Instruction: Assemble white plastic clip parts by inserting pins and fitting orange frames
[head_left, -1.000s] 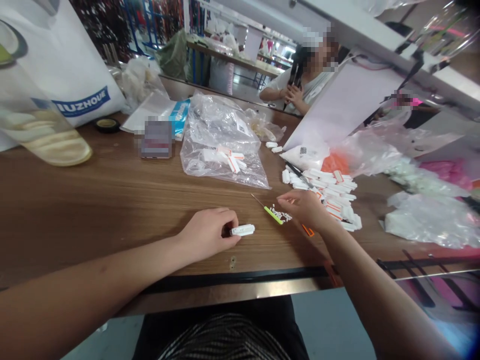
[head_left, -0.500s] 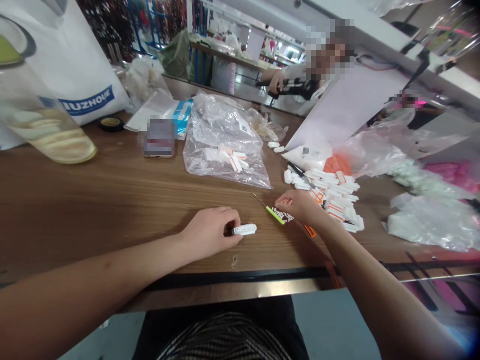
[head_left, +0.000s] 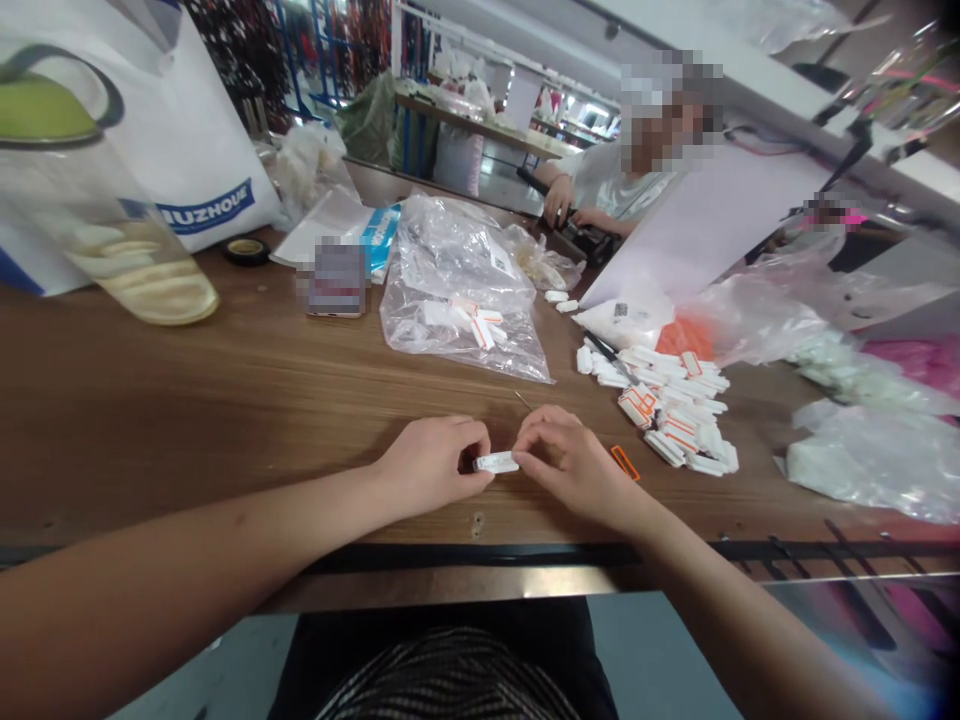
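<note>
A small white oblong plastic piece [head_left: 497,462] lies between my hands, low over the wooden table. My left hand [head_left: 442,460] pinches its left end between thumb and fingers. At the right end of the piece, my right hand [head_left: 559,460] has thumb and fingertips pressed together. Whatever those fingertips may hold is too small or hidden to make out. The thin metal shaft of a screwdriver-like tool [head_left: 522,400] sticks out beyond my right hand, which covers the rest of it. An orange rectangular frame [head_left: 625,463] lies just right of that hand.
White pieces, some orange-edged, form a pile [head_left: 675,400] on the right, with tweezers [head_left: 609,357] on top. Beyond my hands lies a clear plastic bag [head_left: 457,280]. A phone [head_left: 336,280], black tape roll [head_left: 246,250] and bottle [head_left: 127,230] stand left. Another person's hands [head_left: 562,200] show behind.
My right hand has moved left from the small white bits by the yellow-green tool handle to the right end of the white piece. My left hand keeps its hold.
</note>
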